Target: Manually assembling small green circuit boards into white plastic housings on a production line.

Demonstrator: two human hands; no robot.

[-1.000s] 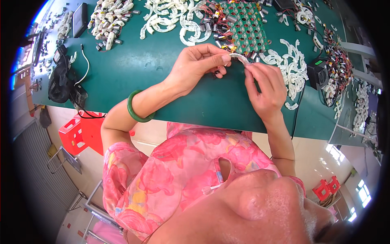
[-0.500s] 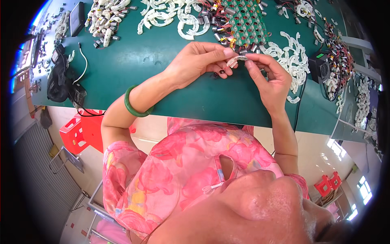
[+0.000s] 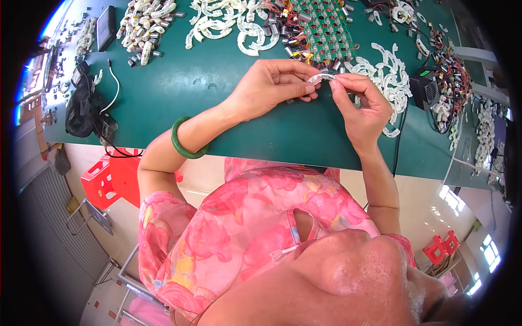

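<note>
Pinching one small white curved piece [image 3: 321, 78], left hand [image 3: 269, 87] and right hand [image 3: 361, 106] grip it closed.

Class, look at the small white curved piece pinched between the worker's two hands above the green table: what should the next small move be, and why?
Probably keep both pinches and bring the piece closer for seating or checking. The left hand and right hand each grip one end of the white curved piece just above the green table, clear of the white pile and the green board.
</note>
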